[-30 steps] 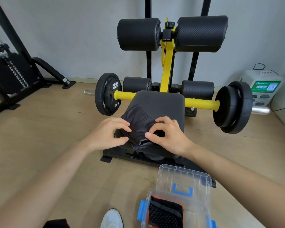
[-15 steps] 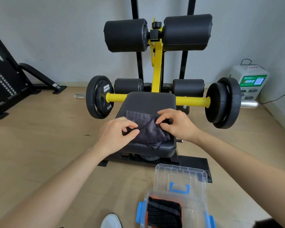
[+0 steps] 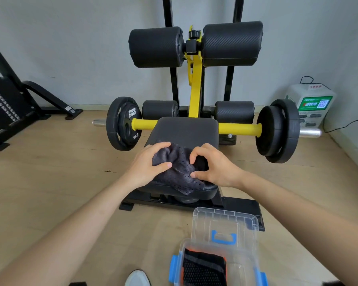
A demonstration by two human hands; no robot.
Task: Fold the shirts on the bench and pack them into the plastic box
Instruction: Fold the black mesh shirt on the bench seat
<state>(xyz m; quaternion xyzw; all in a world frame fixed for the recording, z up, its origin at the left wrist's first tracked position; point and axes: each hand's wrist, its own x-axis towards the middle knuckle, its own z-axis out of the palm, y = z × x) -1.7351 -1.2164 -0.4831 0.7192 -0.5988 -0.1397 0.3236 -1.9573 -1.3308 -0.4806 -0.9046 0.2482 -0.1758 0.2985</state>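
A black-and-yellow weight machine fills the middle of the room, its padded seat serving as the tabletop for a folding job, with weight plates hanging at either end of the yellow bar behind it. On the floor just in front of the machine's base sits the clear plastic box, its lid swung open toward the machine so the way in is free; a folded black mesh shirt with orange trim already lies inside, against the box's left wall.

A second garment, the dark mesh shirt, lies bunched at the tabletop's near edge, one corner drooping over the front lip. The left hand is partly closed on the shirt's left side, fingers curled over the top of the cloth and thumb pressing in from below. The right hand pinches the shirt's right side, forefinger and thumb curved toward each other with fabric caught between them. Both grips appear set to gather the slippery mesh into a tighter bundle, and working at the near edge keeps the shirt directly above the waiting box. The fold looks unfinished, so by this evidence the task stands roughly midway. A pale shoe shows at the bottom edge.
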